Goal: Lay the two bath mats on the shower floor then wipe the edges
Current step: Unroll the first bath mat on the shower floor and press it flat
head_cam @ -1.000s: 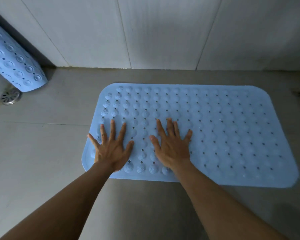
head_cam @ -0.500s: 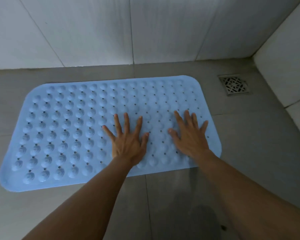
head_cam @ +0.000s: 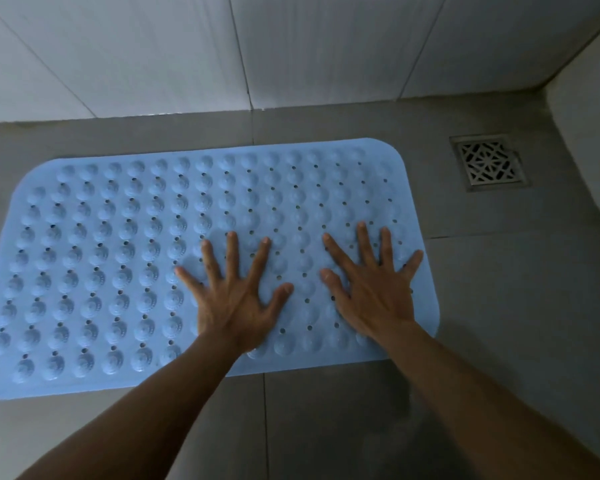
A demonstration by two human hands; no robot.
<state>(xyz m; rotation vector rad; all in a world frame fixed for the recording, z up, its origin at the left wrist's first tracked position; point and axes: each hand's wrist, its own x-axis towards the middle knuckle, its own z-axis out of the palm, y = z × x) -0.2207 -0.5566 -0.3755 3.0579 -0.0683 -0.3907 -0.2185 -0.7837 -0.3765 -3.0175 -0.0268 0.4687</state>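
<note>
A light blue bath mat [head_cam: 118, 258] covered in round bumps and small holes lies flat on the grey tiled shower floor [head_cam: 499, 323]. My left hand [head_cam: 236, 299] presses flat on the mat right of its middle, fingers spread. My right hand [head_cam: 374, 289] presses flat near the mat's right end, fingers spread too. Neither hand holds anything. The second mat is out of view.
A square metal drain grate [head_cam: 489, 162] sits in the floor beyond the mat's right end. White tiled walls [head_cam: 291, 46] rise behind the mat and at the far right [head_cam: 596, 133]. Bare grey floor lies in front of the mat.
Both hands have shifted from the mat's left part to its right part, still pressing flat. The view swung right, so the rolled second mat and left drain dropped out and the right drain appeared.
</note>
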